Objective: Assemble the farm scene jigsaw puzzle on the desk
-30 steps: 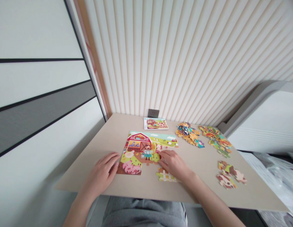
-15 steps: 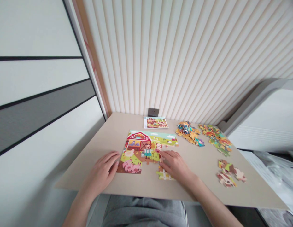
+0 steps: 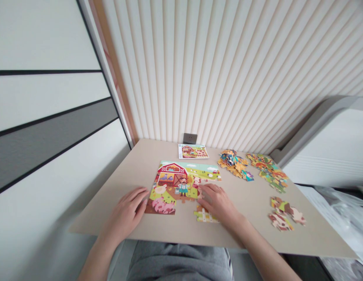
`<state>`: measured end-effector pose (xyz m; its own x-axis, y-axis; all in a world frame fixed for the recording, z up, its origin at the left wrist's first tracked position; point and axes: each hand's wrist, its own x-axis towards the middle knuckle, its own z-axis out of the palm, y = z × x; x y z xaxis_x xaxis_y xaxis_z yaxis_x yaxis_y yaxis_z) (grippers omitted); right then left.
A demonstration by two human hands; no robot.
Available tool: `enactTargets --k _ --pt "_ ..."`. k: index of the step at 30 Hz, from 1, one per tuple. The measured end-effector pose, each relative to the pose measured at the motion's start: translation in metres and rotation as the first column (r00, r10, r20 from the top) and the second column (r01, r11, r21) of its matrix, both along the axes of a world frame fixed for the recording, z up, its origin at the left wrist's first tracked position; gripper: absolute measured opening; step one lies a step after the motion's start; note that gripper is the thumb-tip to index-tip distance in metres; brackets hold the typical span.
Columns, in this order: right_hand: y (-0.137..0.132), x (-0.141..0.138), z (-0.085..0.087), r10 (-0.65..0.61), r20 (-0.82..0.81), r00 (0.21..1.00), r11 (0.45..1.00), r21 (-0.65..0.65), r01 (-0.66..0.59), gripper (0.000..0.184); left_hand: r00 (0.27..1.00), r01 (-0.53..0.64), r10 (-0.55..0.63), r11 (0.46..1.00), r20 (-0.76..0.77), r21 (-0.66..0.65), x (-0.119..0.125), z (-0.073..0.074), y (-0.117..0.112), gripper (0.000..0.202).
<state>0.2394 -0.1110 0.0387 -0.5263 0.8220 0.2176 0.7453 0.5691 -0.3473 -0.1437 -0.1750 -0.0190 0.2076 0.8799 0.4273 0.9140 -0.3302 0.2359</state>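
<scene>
A partly built farm puzzle (image 3: 175, 181) with a red barn lies on the beige table (image 3: 251, 230). My left hand (image 3: 127, 212) rests flat with fingers stretched out, its fingertips touching the puzzle's lower left edge by the pink pig. My right hand (image 3: 218, 203) lies palm down over the puzzle's right side, fingers pressing on a piece there. A loose fence piece (image 3: 203, 216) lies partly under that hand.
A small reference picture (image 3: 193, 151) lies by a wall socket (image 3: 190, 138). Two heaps of loose pieces (image 3: 234, 163) (image 3: 270, 169) sit at the back right, and a few cow pieces (image 3: 283, 216) lie near the right front. A white cabinet (image 3: 330, 152) stands beyond.
My right hand has shifted slightly up and left over the puzzle's right edge. The left hand has stayed put. The camera has tilted a little.
</scene>
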Motion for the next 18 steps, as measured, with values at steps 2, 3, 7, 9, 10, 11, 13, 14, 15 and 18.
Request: enactTargets --k 2,3,7,9,10,11,13,14,15,18 --pt "0.0 0.0 0.0 0.0 -0.023 1.0 1.0 0.017 0.001 0.042 1.0 0.002 -0.002 1.0 -0.001 0.012 0.0 0.0 0.0 0.037" --pt "0.0 0.0 0.0 0.007 -0.037 0.999 1.0 0.029 -0.006 0.041 1.0 0.003 -0.003 1.0 0.0 0.016 0.0 0.0 0.0 0.037" --pt "0.001 -0.006 -0.001 0.069 -0.072 0.995 0.996 0.061 -0.065 0.044 1.0 0.002 -0.002 1.0 0.013 0.005 0.0 0.001 0.0 0.037" --pt "0.003 -0.009 -0.003 0.098 -0.076 0.992 0.994 0.058 -0.094 0.044 1.0 -0.003 0.003 1.0 0.023 0.0 0.001 0.001 0.0 0.037" --pt "0.005 -0.011 -0.004 0.108 -0.077 0.991 0.993 0.054 -0.104 0.042 1.0 -0.006 0.006 1.0 0.028 0.0 0.001 0.001 0.0 0.037" --pt "0.006 -0.012 -0.006 0.118 -0.075 0.99 0.992 0.05 -0.114 0.041 1.0 -0.007 0.007 1.0 0.03 -0.001 0.001 0.001 0.0 0.037" --pt "0.008 -0.013 -0.009 0.137 -0.064 0.989 0.99 0.049 -0.134 0.036 1.0 -0.005 0.005 1.0 0.029 -0.002 0.0 0.001 0.0 0.037" --pt "0.009 -0.013 -0.011 0.148 -0.053 0.988 0.988 0.053 -0.145 0.033 1.0 -0.002 0.002 1.0 0.024 -0.005 0.0 0.001 0.0 0.037" --pt "0.009 -0.012 -0.011 0.157 -0.043 0.987 0.986 0.064 -0.154 0.03 1.0 0.0 0.0 1.0 0.017 -0.007 0.0 0.001 0.0 0.037" --pt "0.009 -0.011 -0.01 0.177 0.01 0.984 0.979 0.101 -0.177 0.024 1.0 -0.001 0.001 1.0 0.001 -0.02 0.0 0.001 -0.001 0.038"
